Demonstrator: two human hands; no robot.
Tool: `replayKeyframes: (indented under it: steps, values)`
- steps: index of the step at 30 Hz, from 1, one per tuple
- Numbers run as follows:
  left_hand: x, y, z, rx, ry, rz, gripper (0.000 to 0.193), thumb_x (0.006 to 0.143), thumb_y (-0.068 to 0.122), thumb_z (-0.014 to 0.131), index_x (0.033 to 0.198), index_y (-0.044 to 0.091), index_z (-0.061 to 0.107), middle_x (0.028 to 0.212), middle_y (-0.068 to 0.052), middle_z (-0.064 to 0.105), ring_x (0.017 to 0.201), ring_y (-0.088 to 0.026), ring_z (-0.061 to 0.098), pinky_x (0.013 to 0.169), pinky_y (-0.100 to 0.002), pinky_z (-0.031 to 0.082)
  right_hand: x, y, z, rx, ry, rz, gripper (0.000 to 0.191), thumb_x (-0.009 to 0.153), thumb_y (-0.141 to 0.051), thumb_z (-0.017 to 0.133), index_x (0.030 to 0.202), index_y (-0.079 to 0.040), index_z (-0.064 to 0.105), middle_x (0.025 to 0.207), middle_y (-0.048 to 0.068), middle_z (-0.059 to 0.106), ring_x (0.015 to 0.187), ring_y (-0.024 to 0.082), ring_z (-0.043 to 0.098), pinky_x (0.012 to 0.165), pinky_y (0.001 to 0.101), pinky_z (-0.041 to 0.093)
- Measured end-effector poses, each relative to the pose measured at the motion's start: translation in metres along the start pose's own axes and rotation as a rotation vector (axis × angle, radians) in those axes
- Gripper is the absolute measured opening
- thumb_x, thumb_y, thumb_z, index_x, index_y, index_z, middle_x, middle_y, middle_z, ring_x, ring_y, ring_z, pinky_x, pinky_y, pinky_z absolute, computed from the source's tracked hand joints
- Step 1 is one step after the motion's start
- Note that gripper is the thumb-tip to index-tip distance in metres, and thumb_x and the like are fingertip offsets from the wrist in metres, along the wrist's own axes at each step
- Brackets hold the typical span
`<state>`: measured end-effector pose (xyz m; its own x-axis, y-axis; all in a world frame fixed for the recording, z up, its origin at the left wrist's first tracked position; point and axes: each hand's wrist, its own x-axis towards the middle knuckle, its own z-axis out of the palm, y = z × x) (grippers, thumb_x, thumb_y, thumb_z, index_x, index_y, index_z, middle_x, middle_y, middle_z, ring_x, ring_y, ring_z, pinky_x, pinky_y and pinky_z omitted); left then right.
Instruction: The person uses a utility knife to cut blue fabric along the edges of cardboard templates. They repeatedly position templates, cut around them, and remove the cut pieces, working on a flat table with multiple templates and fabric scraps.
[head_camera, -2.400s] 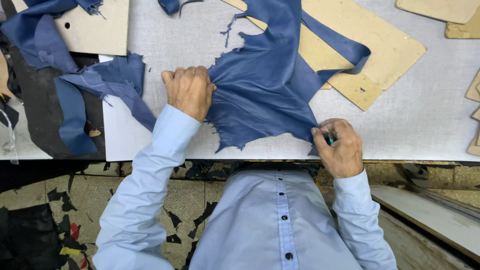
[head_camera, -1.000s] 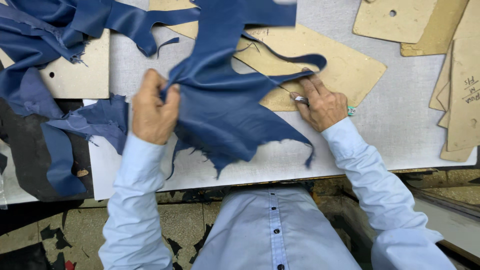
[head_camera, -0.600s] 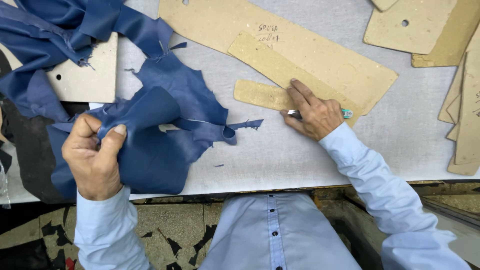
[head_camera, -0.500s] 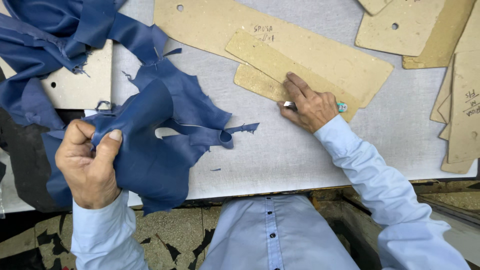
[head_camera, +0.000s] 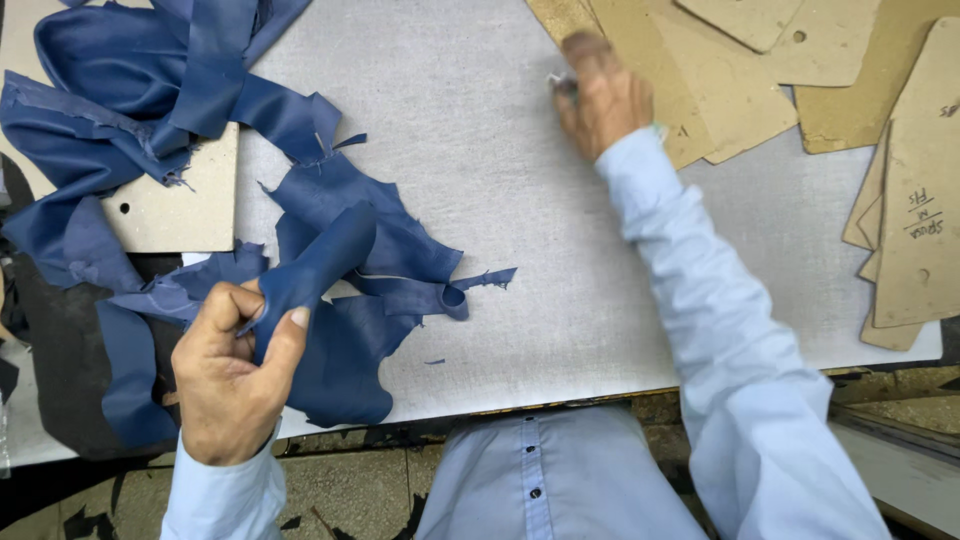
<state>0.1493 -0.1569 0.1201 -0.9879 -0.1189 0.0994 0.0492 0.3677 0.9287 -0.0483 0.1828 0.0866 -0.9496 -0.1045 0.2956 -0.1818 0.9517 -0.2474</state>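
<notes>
Tool in right hand blurred; left hand pinches blue leather.

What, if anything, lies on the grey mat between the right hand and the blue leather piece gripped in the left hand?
Nothing visible does. The left hand pinches the blue leather piece at the near edge; the right hand is on the cardboard patterns farther away. Only bare grey mat lies between them.
</notes>
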Motion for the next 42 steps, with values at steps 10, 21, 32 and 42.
replayKeyframes:
  steps: [10, 21, 32, 42]
  values:
    - [0.032, 0.052, 0.012, 0.110, 0.004, 0.264, 0.027, 0.097, 0.001, 0.075, 0.087, 0.002, 0.051, 0.080, -0.002, 0.058, 0.061, -0.002, 0.048, 0.054, -0.019, 0.039, -0.066, 0.099, -0.036, 0.099, 0.260, 0.394, 0.058, 0.099, -0.028, 0.080, 0.138, 0.007, 0.056, 0.134, 0.029, 0.063, 0.118, 0.043, 0.066, 0.100, 0.0461, 0.053]
    - [0.077, -0.042, 0.167, 0.373, -0.093, 0.520, 0.024, 0.091, 0.015, 0.078, 0.098, 0.002, 0.059, 0.092, -0.013, 0.065, 0.066, -0.028, 0.064, 0.060, -0.038, 0.050, -0.063, 0.120, -0.065, 0.191, -0.160, 0.670, 0.094, 0.065, -0.043, 0.095, 0.134, 0.007, 0.057, 0.127, 0.028, 0.065, 0.115, 0.039, 0.067, 0.103, 0.0432, 0.052]
    - [0.064, -0.090, 0.181, 0.427, 0.002, 0.538, 0.022, 0.093, 0.016, 0.078, 0.095, 0.003, 0.060, 0.105, -0.011, 0.067, 0.063, -0.026, 0.068, 0.052, -0.036, 0.056, -0.048, 0.117, -0.115, 0.150, -0.144, 0.211, 0.029, 0.102, -0.021, 0.072, 0.116, 0.004, 0.072, 0.086, 0.025, 0.073, 0.065, 0.031, 0.070, 0.057, 0.0447, 0.058]
    - [0.063, -0.108, 0.179, 0.320, 0.002, 0.535, 0.022, 0.092, 0.014, 0.078, 0.096, 0.002, 0.060, 0.108, -0.013, 0.067, 0.063, -0.026, 0.068, 0.050, -0.034, 0.056, -0.234, 0.112, -0.159, 0.381, 0.209, 0.086, 0.025, 0.115, -0.013, 0.057, 0.124, 0.008, 0.067, 0.095, 0.018, 0.070, 0.068, 0.016, 0.069, 0.050, 0.0280, 0.051]
